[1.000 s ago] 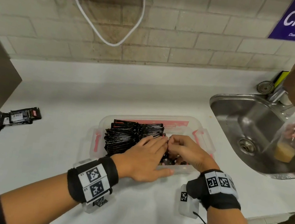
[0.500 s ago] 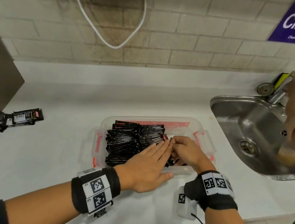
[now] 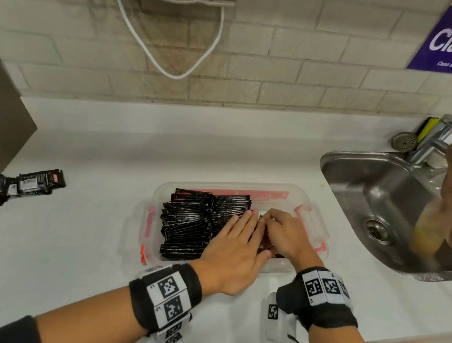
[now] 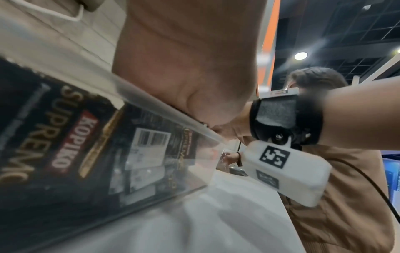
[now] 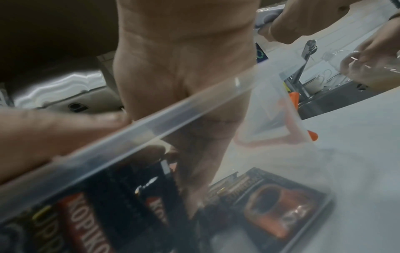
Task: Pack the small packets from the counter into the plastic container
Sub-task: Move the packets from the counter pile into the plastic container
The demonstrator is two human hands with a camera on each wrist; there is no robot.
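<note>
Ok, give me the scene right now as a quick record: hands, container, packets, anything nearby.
left hand: flat, fingers straight, pressing on the packed packets
right hand: fingers curled at the packets beside the left fingertips; grip not clear
container: clear plastic, red latches, open, left part filled with black packets standing on edge
loose packets: small pile on the counter, far left, not packed
sink: right of the container; another person's hands over it
</note>
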